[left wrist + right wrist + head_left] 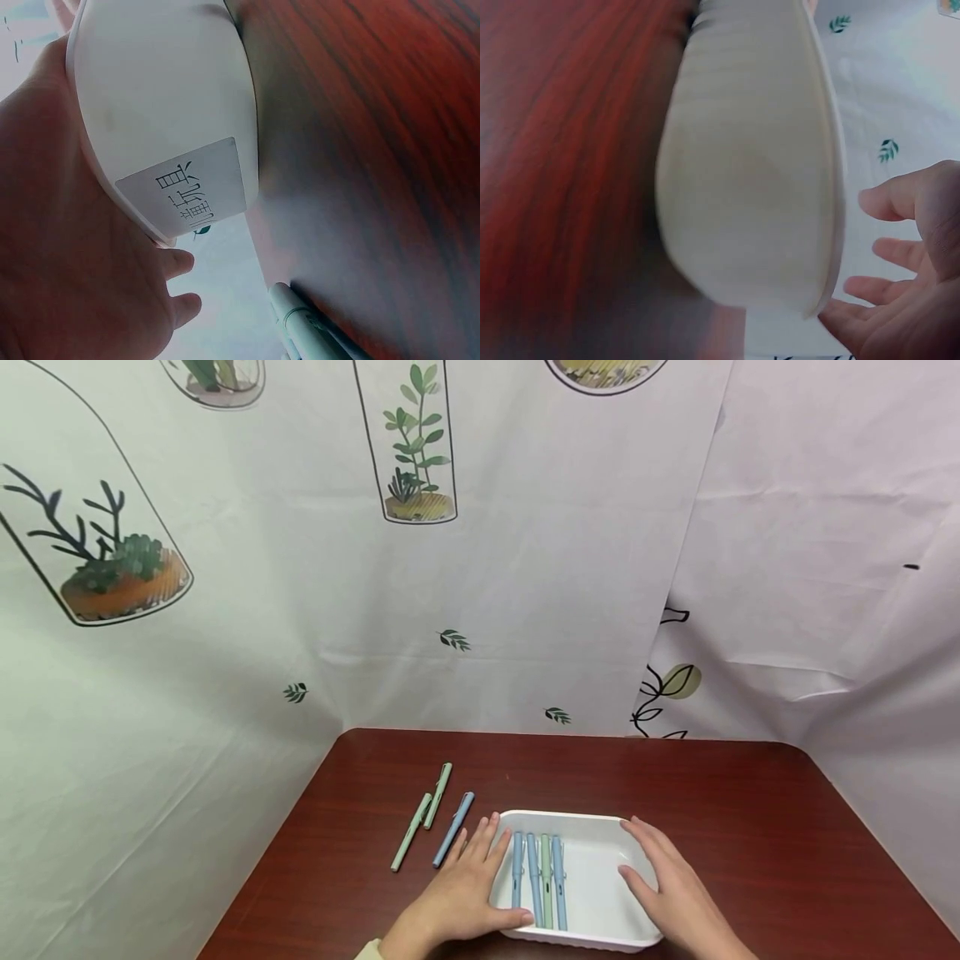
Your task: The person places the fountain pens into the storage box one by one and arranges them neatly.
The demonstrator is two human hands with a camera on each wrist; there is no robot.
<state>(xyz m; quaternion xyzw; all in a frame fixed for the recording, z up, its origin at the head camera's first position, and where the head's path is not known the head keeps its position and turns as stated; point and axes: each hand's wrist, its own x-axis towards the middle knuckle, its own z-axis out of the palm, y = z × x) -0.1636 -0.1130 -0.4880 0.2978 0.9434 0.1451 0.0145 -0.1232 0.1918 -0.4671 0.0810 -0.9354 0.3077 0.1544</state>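
A white plastic tray [609,881] lies on the table, with three blue pens [559,885] and one green pen [547,881] side by side in its left half. My left hand [467,893] rests on the tray's left rim, fingers spread and thumb along the near edge. At the right side, my right hand [678,889] has its fingers loosely extended; a fingertip touches or nearly touches the far right corner, and the thumb hovers over the inside. Left of the tray lie two green pens [411,833] and a blue pen [453,830].
The dark red wooden table [750,827] extends on both sides of the tray. White cloth [510,593] with printed plants hangs behind and beside it. In the left wrist view, a label [187,187] with printed characters is stuck on the tray's outer wall.
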